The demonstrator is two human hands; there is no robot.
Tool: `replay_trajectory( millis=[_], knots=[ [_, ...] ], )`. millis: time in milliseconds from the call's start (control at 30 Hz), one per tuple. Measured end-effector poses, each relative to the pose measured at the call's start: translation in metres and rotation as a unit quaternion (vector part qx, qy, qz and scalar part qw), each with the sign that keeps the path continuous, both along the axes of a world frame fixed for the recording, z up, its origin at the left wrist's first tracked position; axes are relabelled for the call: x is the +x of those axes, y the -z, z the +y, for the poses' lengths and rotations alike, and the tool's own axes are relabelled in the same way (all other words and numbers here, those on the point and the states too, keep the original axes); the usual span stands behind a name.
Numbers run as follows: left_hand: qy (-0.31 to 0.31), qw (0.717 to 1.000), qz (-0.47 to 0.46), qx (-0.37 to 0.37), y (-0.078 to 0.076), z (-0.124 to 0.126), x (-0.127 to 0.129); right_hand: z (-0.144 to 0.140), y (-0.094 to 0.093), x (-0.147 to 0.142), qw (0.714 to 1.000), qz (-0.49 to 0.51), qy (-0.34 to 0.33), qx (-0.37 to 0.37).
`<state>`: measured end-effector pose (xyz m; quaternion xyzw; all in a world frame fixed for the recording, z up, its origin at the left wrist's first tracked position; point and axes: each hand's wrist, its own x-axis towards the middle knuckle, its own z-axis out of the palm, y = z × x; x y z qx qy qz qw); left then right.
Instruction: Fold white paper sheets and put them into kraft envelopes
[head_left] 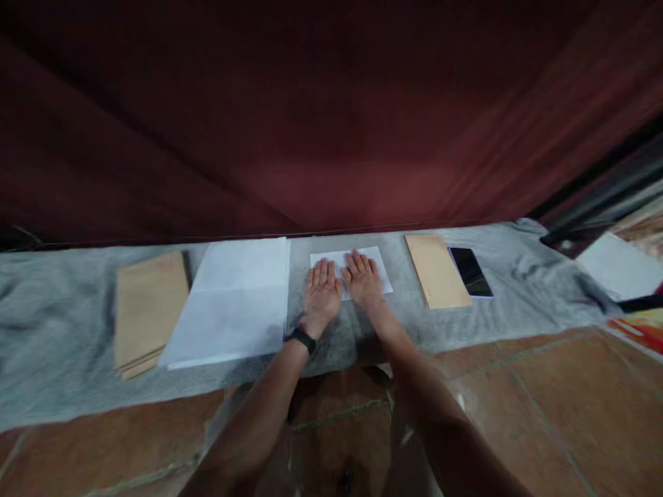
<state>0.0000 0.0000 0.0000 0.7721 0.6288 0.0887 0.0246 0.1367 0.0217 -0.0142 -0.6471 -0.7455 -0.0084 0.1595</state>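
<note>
Looking down, near to far, you see these things:
Floor: brown tiles [518,400] lie closest to you, under your arms.
Arms: both of yours reach out over the tiles to the grey cloth [52,359]. A black band [303,339] sits on your left wrist.
Left hand: your left hand [321,293] lies flat, palm down, fingers straight and close together. It grips nothing. It presses on the near left part of the small white paper [380,266].
Right hand: your right hand [362,281] is flat and spread too, holding nothing. It rests on the middle of the same paper, just beside the left one, thumbs nearly touching.
Why flat: open palms look like they keep the paper still and smooth on the soft cloth.
Small white paper: it is in the middle of the cloth, far from you, near the red curtain [331,117]. It is plain white, small and looks folded, though your hands hide most of it.
Left of it: a big white sheet [233,304] lies just beside it, then a stack of brown envelopes [148,307] farther left.
Right of it: one brown envelope [436,270], then a dark phone [470,272] touching its right edge.
Far right: more white paper [619,266] lies well apart.
</note>
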Motion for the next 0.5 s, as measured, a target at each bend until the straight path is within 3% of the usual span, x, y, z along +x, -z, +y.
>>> replay_trajectory(
  millis=[233,500],
  knots=[
    [-0.024,1.0,-0.001,-0.001,0.002,-0.001,-0.001,-0.003,0.004,0.033,0.999,0.004,0.042,0.006],
    [-0.049,0.999,0.003,0.007,0.001,-0.004,-0.022,-0.006,0.007,0.057,0.997,-0.026,0.074,-0.012]
  ],
)
